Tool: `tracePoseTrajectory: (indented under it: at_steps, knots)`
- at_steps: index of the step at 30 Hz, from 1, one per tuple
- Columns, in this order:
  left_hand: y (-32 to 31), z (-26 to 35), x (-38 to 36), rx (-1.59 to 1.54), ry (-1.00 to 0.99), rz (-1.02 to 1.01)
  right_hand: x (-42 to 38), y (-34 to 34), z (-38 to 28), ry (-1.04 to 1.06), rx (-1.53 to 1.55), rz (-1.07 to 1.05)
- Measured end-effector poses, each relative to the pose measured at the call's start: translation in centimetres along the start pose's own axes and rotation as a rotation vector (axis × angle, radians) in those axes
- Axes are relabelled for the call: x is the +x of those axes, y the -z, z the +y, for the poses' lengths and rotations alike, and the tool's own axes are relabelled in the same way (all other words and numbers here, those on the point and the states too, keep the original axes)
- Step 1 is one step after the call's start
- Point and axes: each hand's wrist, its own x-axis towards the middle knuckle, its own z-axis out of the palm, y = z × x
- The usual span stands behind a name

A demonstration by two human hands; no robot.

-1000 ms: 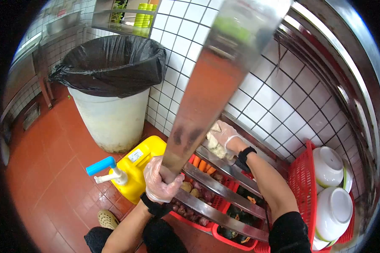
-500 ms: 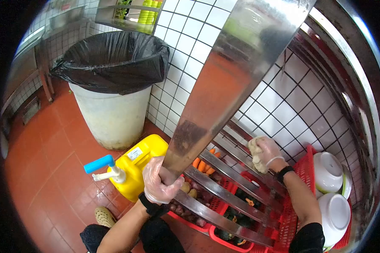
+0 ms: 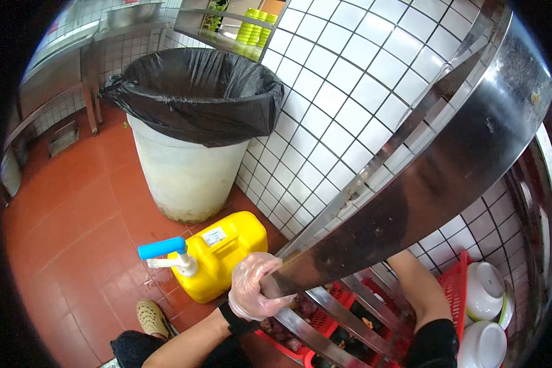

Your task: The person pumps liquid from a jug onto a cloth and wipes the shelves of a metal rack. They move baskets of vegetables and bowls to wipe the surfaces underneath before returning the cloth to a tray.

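My left hand (image 3: 256,287), in a clear plastic glove, is closed round the near end of a broad shiny steel bar (image 3: 411,214) of a metal rack. This bar runs up to the right and covers much of the view. My right forearm (image 3: 418,288) reaches behind it, so the right hand and whatever it holds are hidden. Below the bar are the rack's steel slats (image 3: 346,319). Under the slats stand red plastic baskets (image 3: 293,354) of vegetables, partly covered.
A yellow jug (image 3: 227,257) with a blue-handled pump stands on the red tile floor left of my hand. Behind it is a white bin (image 3: 184,168) with a black liner (image 3: 202,110). White bowls (image 3: 486,291) sit in a red basket (image 3: 454,288) at right. White tiled wall (image 3: 343,92) lies behind.
The view has shifted, and the steel bar now slants lower across it. My right hand, which held a pale cloth in sight, has passed behind the bar. My left hand keeps its grip.
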Motion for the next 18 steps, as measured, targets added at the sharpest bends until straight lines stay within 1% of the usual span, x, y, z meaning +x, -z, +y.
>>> tracePoseTrajectory:
  at_steps: [1, 4, 6, 7, 8, 9, 11, 12, 14, 15, 16, 18]
  knots:
    - [0.0, 0.3, 0.4, 0.063, -0.055, 0.033, 1.3, -0.7, 0.4, -0.014, -0.046, -0.022]
    - [0.0, 0.0, 0.4, 0.038, -0.093, 0.049, 3.7, 0.3, -0.3, -0.057, -0.185, -0.133]
    - [0.0, -0.1, -0.2, 0.067, -0.106, 0.031, 2.6, 1.4, -1.4, -0.108, -0.276, -0.226]
    - [0.0, -0.6, -0.5, 0.033, -0.068, 0.0, 2.2, 4.1, -3.4, -0.197, -0.095, -0.122]
    - [-0.1, -0.8, -0.6, 0.0, -0.03, -0.031, 1.3, 5.8, -4.1, -0.192, -0.082, -0.114]
    - [-0.2, -0.9, -0.6, -0.007, -0.036, -0.008, 0.2, 7.1, -4.6, -0.189, -0.07, -0.107]
    - [-0.3, -0.7, -0.8, 0.046, -0.03, 0.01, -3.4, 3.0, -1.1, -0.108, -0.033, -0.007]
    - [-0.4, -0.6, -1.1, 0.068, -0.018, 0.018, -5.2, 4.9, -1.6, -0.178, 0.022, -0.128]
    - [-0.3, -0.6, -1.1, 0.037, -0.025, -0.012, -9.5, 6.8, -0.8, -0.145, 0.05, -0.156]
    - [-0.3, -0.8, -1.0, 0.03, -0.044, -0.004, -11.6, 7.5, -0.6, -0.162, 0.051, -0.207]
    - [-0.3, -0.9, -1.0, 0.027, -0.058, 0.014, -13.3, 8.1, -0.3, -0.167, 0.049, -0.262]
    - [-0.6, -0.2, -0.7, 0.051, -0.081, 0.065, -15.6, 8.6, -0.1, -0.141, -0.008, -0.274]
